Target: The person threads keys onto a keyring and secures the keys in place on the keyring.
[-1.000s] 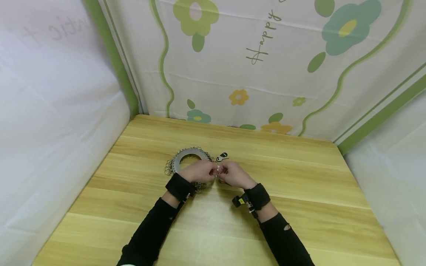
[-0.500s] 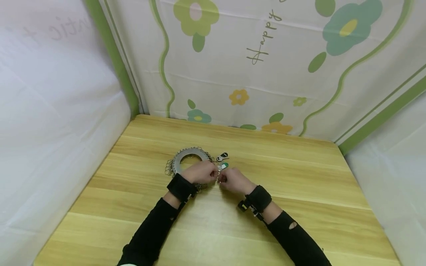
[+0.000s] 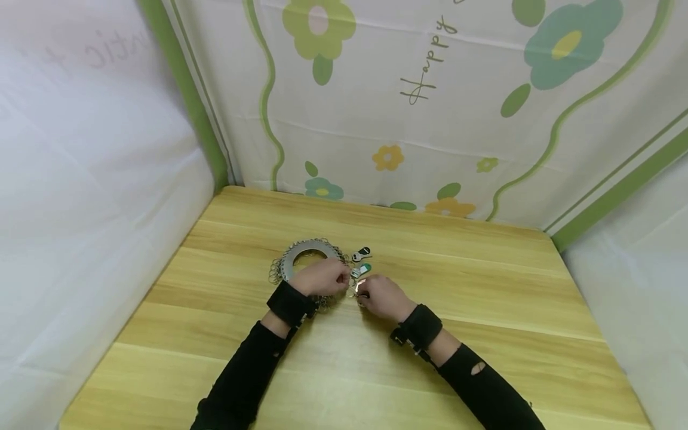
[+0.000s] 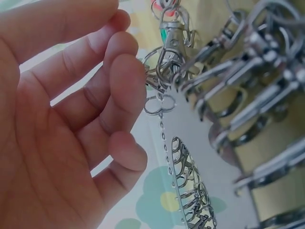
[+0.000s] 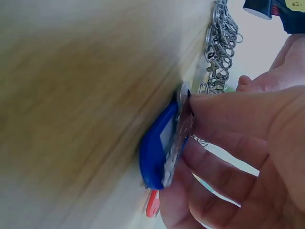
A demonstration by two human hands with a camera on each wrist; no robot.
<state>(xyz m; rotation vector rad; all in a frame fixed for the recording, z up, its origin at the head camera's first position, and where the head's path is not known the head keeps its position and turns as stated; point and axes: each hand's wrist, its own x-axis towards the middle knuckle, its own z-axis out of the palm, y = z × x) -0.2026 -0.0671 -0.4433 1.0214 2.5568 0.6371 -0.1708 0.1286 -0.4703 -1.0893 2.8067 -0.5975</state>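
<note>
A flat metal ring (image 3: 312, 245) lies on the wooden table, its rim lined with metal snap clips and split rings. My left hand (image 3: 322, 276) covers its right side, fingers curled. In the left wrist view the fingertips are right beside the clips (image 4: 174, 45); whether thumb and index finger pinch one I cannot tell. Just to the right, my right hand (image 3: 386, 297) pinches a key (image 5: 185, 112) with a blue key tag (image 5: 155, 148). Beyond the hands lie a key with a green tag (image 3: 361, 270) and one with a black tag (image 3: 361, 254).
A red tag (image 5: 152, 204) shows under the fingers in the right wrist view. White flowered cloth (image 3: 349, 119) stands behind the table (image 3: 457, 280), with plain white cloth (image 3: 107, 209) along the left side and more at the right.
The right hand has drawn a little right and toward the body, away from the left hand. The green-tagged key has come into sight between them. The left hand stays nearly still.
</note>
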